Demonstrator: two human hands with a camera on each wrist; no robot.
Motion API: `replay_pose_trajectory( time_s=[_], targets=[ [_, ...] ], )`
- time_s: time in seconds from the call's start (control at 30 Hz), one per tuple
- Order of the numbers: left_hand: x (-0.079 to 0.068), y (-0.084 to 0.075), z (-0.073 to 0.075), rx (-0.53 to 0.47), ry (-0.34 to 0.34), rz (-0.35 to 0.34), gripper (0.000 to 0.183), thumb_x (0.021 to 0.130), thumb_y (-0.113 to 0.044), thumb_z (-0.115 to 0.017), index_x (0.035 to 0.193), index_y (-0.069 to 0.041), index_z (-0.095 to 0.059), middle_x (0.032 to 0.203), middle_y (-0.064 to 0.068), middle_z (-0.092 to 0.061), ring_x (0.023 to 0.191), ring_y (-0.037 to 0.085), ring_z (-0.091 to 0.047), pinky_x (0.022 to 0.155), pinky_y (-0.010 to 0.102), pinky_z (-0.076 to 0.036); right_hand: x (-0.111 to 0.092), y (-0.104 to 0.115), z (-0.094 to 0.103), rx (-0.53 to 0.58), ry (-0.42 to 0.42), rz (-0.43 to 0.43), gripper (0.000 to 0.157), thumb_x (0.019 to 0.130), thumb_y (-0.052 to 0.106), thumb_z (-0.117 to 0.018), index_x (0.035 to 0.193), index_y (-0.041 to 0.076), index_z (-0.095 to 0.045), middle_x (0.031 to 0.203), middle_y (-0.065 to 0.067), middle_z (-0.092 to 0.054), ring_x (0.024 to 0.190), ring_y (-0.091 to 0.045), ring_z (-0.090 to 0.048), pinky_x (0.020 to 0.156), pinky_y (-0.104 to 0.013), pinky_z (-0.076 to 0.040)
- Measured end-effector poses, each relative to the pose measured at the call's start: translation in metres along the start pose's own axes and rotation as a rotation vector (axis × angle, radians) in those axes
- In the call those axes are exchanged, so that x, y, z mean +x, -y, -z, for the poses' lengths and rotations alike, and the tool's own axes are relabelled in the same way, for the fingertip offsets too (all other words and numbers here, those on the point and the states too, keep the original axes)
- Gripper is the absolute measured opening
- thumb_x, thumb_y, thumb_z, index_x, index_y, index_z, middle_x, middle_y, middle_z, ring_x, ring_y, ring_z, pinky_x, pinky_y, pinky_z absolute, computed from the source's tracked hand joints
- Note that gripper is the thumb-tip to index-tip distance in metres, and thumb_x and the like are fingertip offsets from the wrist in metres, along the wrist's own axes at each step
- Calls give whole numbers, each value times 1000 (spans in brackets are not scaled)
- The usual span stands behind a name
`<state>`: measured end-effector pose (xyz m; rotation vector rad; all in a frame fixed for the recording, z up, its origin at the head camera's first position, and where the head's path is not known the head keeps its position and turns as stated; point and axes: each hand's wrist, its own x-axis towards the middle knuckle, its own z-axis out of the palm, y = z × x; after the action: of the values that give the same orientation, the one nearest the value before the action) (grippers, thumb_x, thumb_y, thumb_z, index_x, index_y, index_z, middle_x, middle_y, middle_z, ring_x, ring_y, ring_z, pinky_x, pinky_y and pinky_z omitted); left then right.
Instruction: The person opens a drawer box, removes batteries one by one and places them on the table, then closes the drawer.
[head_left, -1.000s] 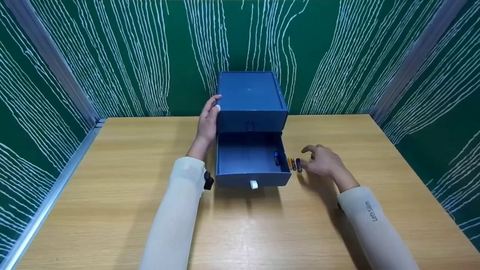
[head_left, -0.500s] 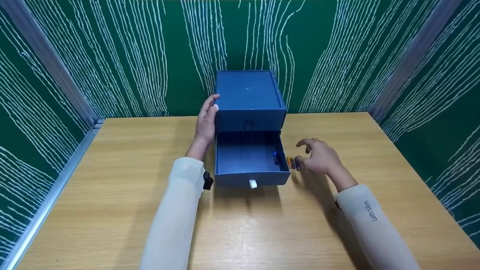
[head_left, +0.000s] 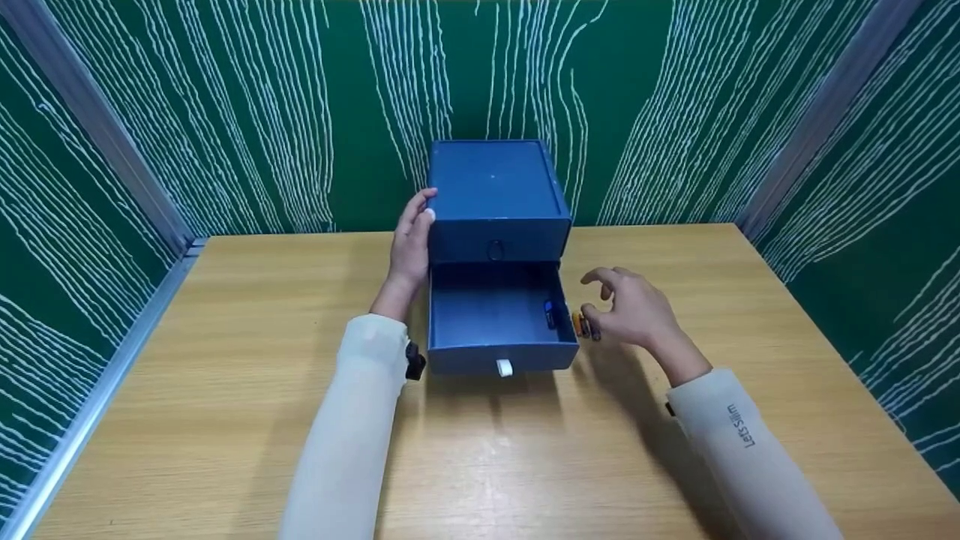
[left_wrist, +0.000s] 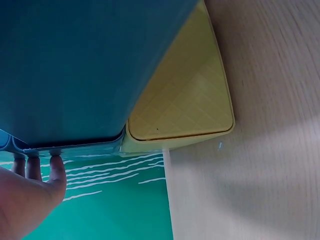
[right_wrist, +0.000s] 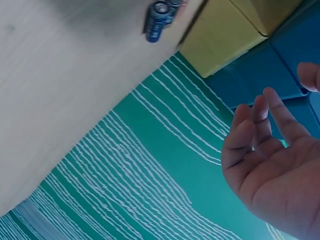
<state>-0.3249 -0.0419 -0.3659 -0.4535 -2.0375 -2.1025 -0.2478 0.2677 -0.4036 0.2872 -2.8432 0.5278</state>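
A blue drawer box stands at the table's back, its lower blue drawer pulled out. Inside, by the right wall, lies a small blue battery. My left hand rests along the box's left side; in the left wrist view its fingertips touch the back edge. Just outside the drawer's right wall are several batteries, including an orange battery and a dark battery. Over these is my right hand, fingers loosely bent, nothing in its grasp. The right wrist view also has a blue battery on the table.
A yellow box section sits under the blue part, on the wooden table. The open drawer has a white pull tab and juts forward over the table. A green wall with white lines stands close behind the box.
My right hand has drifted left and slightly up, lifting away from the batteries and closer to the drawer. My left hand keeps its place on the box.
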Motion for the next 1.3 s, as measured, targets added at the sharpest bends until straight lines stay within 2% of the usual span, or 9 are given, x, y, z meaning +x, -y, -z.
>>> replay_pose_trajectory(
  time_s=[0.13,0.27,0.43,0.67,0.87,1.1,1.3],
  targets=[
    [6,12,1,2,-11,-15,34,92,-28,-33,125,-28,-43,136,-7,-34,123,12,-31,103,39,-22,-1,9,4,4,-24,-7,36,74,35,-60,108,24,-56,75,-1,-53,62,-17,-46,48,-29,-33],
    [8,15,1,-5,-20,-19,35,92,-30,-34,125,-28,-44,136,-7,-34,122,12,-32,103,40,-22,0,16,7,9,-33,-4,34,74,34,-60,107,26,-56,71,0,-51,59,-17,-44,45,-28,-33],
    [5,6,-1,-17,-10,-7,36,92,-26,-33,127,-22,-42,137,-4,-33,122,14,-32,103,40,-22,3,21,14,15,-44,22,31,75,33,-59,106,26,-57,70,1,-50,56,-16,-43,43,-28,-32],
    [-4,-8,-5,-14,-12,-38,39,91,-20,-31,129,-12,-40,138,2,-33,125,16,-29,105,38,-20,6,32,19,26,-60,68,30,75,31,-60,104,25,-57,67,1,-48,54,-15,-42,41,-28,-30],
    [-6,-8,-3,4,-23,-43,39,91,-20,-30,129,-12,-40,138,3,-32,124,17,-29,104,39,-20,11,45,17,45,-6,94,26,75,30,-58,101,26,-60,67,-1,-48,55,-14,-42,41,-27,-28],
    [-5,-9,-5,-11,-14,-50,40,91,-20,-30,129,-10,-39,139,5,-32,126,19,-28,105,39,-18,16,52,12,-28,107,107,31,72,38,-61,100,23,-62,66,-1,-50,57,-15,-44,44,-27,-30],
    [-5,-7,-5,-8,-21,-34,40,91,-22,-30,129,-13,-39,139,3,-31,125,18,-29,105,40,-19,21,56,5,-89,214,77,38,71,43,-63,103,23,-62,90,-1,-62,71,-17,-51,52,-28,-39]
  ],
)
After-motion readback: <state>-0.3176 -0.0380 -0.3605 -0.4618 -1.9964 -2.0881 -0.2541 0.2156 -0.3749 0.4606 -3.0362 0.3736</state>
